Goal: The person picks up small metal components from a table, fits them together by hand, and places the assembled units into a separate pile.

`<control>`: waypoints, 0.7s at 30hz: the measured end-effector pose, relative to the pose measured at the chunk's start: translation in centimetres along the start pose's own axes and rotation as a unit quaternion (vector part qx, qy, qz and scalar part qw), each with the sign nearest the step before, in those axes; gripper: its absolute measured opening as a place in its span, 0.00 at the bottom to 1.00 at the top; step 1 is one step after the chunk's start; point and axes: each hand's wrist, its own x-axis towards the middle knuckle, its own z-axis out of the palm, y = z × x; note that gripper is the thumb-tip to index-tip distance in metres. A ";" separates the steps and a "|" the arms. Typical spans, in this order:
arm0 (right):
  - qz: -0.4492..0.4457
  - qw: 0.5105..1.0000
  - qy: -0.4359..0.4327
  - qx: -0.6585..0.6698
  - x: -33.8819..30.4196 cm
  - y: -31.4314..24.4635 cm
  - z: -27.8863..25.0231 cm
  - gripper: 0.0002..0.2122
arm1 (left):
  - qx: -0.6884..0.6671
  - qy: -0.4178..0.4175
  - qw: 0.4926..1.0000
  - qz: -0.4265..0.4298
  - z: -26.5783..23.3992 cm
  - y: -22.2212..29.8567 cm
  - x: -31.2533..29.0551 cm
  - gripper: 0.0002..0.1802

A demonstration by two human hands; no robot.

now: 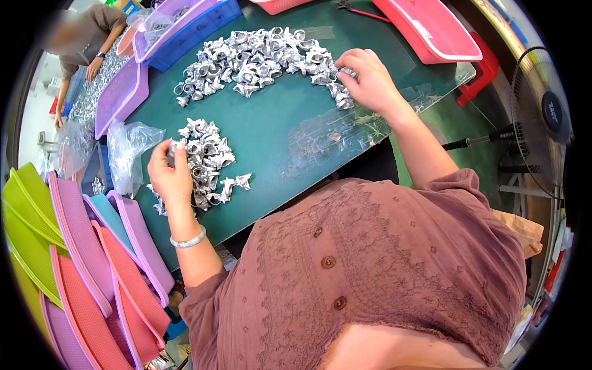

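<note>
A large heap of small silvery metal castings (246,58), many with a ring-shaped opening, spreads across the far part of the green table. At the right end of that heap, my right hand (370,80) is closed with thumb and fingers pinching one casting, mostly hidden by the fingers. A smaller heap of the same castings (209,154) lies nearer on the left. My left hand (171,176), with a pale bracelet on the wrist, is at this heap's left side. Its thumb and fingers are closed around a casting, only partly visible.
The green table (265,123) has worn tape near its front edge. A pink tray (425,31), red-handled pliers (364,12), a blue basket (194,34) and a clear plastic bag (131,154) surround the heaps. Stacked colored baskets (80,246) stand left; a fan (542,117) right. Another person works far left.
</note>
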 end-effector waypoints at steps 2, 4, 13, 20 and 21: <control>-0.011 1.000 -0.014 -0.021 0.0 -0.1 0.6 0.07 | 0.106 -0.013 0.992 0.064 0.6 -0.6 -0.4 0.13; -0.017 0.999 -0.031 -0.035 0.2 -0.6 1.3 0.08 | 0.137 -0.022 0.986 0.097 0.8 -0.6 -0.7 0.12; -0.019 0.989 -0.047 -0.136 1.4 -1.6 2.9 0.04 | 0.100 0.007 0.985 0.144 0.7 2.8 -0.7 0.12; 0.004 0.992 -0.024 0.123 1.2 -3.2 2.0 0.02 | -0.249 -0.098 0.963 0.037 3.2 7.1 -2.9 0.12; -0.011 0.989 -0.041 0.140 1.2 -3.9 1.7 0.02 | -0.339 -0.149 0.928 -0.043 4.0 7.6 -3.5 0.13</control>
